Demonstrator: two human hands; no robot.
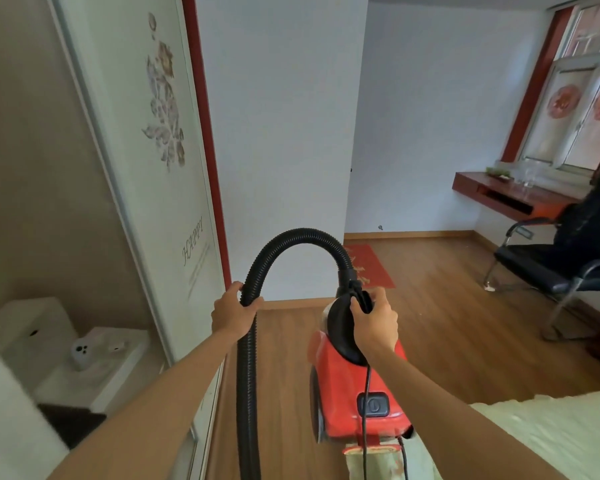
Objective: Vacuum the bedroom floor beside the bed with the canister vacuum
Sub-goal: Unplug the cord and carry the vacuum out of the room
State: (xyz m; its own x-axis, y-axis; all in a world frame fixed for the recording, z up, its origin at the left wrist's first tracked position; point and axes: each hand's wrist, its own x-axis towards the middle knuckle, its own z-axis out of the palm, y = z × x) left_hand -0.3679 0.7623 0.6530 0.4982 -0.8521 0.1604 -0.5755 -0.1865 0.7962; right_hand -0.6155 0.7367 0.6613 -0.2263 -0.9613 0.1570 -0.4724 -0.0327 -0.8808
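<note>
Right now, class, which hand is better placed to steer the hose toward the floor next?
Left. The left hand already grips the black hose partway along, so it could probably steer it. The right hand is busy holding the red canister vacuum by its handle.

Both forearms bare, no sleeves, hands [374,323] ungloved

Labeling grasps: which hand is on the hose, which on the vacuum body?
The left hand wraps the black ribbed hose. The right hand grips the black handle on the red canister vacuum.
</note>
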